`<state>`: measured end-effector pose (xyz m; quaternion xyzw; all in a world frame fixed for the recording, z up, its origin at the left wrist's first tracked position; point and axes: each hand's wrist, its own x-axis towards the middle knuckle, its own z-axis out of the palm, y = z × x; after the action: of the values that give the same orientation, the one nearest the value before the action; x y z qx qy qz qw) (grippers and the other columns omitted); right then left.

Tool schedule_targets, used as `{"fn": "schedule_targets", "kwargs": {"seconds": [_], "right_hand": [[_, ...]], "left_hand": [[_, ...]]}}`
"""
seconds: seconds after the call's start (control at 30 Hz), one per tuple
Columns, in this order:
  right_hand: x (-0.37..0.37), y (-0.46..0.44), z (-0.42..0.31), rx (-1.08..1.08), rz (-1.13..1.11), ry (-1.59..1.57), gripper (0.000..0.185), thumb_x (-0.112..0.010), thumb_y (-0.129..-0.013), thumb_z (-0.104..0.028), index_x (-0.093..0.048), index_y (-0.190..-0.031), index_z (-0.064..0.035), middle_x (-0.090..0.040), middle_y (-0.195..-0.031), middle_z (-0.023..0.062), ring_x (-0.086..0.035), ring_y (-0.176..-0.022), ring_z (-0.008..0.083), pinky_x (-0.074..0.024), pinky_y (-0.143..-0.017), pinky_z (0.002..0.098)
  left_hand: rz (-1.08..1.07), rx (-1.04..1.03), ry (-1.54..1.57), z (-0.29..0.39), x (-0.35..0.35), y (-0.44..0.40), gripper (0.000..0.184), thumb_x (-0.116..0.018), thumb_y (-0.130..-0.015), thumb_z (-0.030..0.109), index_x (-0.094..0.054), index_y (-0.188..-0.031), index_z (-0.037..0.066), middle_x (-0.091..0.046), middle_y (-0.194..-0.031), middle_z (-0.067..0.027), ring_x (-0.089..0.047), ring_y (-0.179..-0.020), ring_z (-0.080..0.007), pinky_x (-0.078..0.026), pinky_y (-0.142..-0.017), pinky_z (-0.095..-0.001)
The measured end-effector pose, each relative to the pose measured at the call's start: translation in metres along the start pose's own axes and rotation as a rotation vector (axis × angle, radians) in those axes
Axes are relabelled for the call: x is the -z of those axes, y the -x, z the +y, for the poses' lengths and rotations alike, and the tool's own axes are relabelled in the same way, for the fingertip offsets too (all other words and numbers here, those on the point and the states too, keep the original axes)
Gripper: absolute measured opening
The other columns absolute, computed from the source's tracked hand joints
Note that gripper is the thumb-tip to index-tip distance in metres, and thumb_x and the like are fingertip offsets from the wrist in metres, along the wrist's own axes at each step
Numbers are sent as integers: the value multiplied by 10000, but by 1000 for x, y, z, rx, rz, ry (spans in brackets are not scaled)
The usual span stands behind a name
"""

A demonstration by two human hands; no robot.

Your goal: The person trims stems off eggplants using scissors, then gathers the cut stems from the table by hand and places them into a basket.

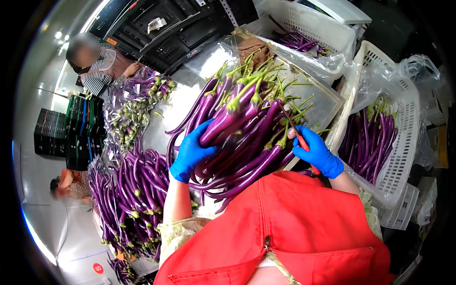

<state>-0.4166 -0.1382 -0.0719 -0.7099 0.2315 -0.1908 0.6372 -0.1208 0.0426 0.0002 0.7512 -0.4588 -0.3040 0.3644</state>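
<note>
Left hand point(192, 154) has its fingers wrapped round a few eggplants point(225, 118), around 9 o'clock in the view, stems pointing off at about 1 o'clock from that glove. Right hand point(311, 152), over at 3 o'clock, grips red-handled scissors point(302, 141), blades aimed toward 11 from that hand. Can't tell if the blades are apart.

Main worry imo: those tips sit right among the stems, so a sloppy snip could nick skin on the loose eggplants point(263, 166) underneath. Also looks like a bare fingertip pokes out of the right glove, so less cut protection there. And glossy skins might slide if the left grip loosens.
</note>
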Motion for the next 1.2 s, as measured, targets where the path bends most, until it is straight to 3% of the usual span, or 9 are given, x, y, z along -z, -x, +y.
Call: {"fn": "schedule_targets", "kwargs": {"seconds": [0.07, 0.2, 0.37, 0.67, 0.8, 0.83, 0.97, 1.1, 1.2], "right_hand": [[9, -1, 2, 28, 13, 78, 403, -627, -757, -110, -527, -1134, -12, -589, -940, 71, -550, -809, 142, -457, -751, 286], [24, 4, 1, 2, -35, 211, 408, -635, -741, -138, -528, -1104, 15, -576, -894, 110, -554, -793, 168, -459, -743, 300], [26, 16, 6, -51, -170, 47, 346, -613, -770, -136, -546, -1074, 14, -561, -849, 85, -537, -791, 127, -454, -754, 278], [13, 5, -15, -188, -271, -67, 168, -553, -818, -28, -539, -983, 2, -549, -922, 16, -509, -881, 91, -423, -833, 256], [2, -1, -8, -158, -185, 108, 181, -574, -805, -75, -528, -959, 8, -549, -860, 27, -519, -829, 103, -429, -788, 245], [-4, 0, 1, 22, -87, 112, 153, -579, -782, -95, -469, -834, -2, -451, -671, 129, -403, -616, 150, -401, -590, 328], [4, 15, -18, -62, -86, 273, 153, -579, -784, -82, -446, -765, -10, -406, -592, 153, -365, -523, 256, -372, -520, 359], [13, 35, -12, -31, -17, 309, 126, -578, -801, -80, -471, -793, -14, -422, -607, 163, -413, -510, 271, -375, -512, 359], [32, 48, -7, 1, -53, 267, 98, -546, -811, -69, -532, -880, -1, -480, -641, 120, -488, -566, 168, -427, -568, 312]], "left_hand": [[-36, 15, -35, 4, -7, 2, 669, -720, -674, 103, -494, -1303, 68, -629, -1120, -105, -591, -1020, -164, -454, -917, -301], [-94, -16, -82, -6, -18, 0, 634, -722, -683, 122, -510, -1277, 56, -638, -1096, -126, -607, -1002, -181, -467, -898, -313], [-6, -132, -331, -1, -32, 0, 552, -698, -652, 175, -568, -1174, 54, -628, -1036, -194, -618, -938, -358, -498, -820, -379], [85, -349, -529, -4, -48, 7, 532, -736, -603, 126, -595, -1110, 46, -631, -983, -169, -624, -869, -344, -498, -762, -383], [143, -402, -575, -5, -53, 9, 505, -730, -610, 128, -603, -1094, 58, -636, -959, -161, -625, -844, -341, -500, -741, -391], [151, -393, -566, -2, -52, 10, 505, -731, -610, 128, -603, -1094, 59, -638, -952, -158, -625, -838, -341, -500, -738, -391], [155, -362, -516, 0, -52, 11, 481, -731, -616, 128, -603, -1074, 62, -644, -917, -145, -629, -814, -341, -501, -722, -396], [121, -396, -550, -5, -56, 11, 446, -727, -628, 125, -595, -1050, 68, -646, -893, -135, -626, -785, -341, -499, -703, -405], [153, -362, -565, -6, -57, 11, 495, -752, -614, 173, -581, -1066, 67, -634, -894, -146, -611, -792, -354, -484, -717, -425]]}}
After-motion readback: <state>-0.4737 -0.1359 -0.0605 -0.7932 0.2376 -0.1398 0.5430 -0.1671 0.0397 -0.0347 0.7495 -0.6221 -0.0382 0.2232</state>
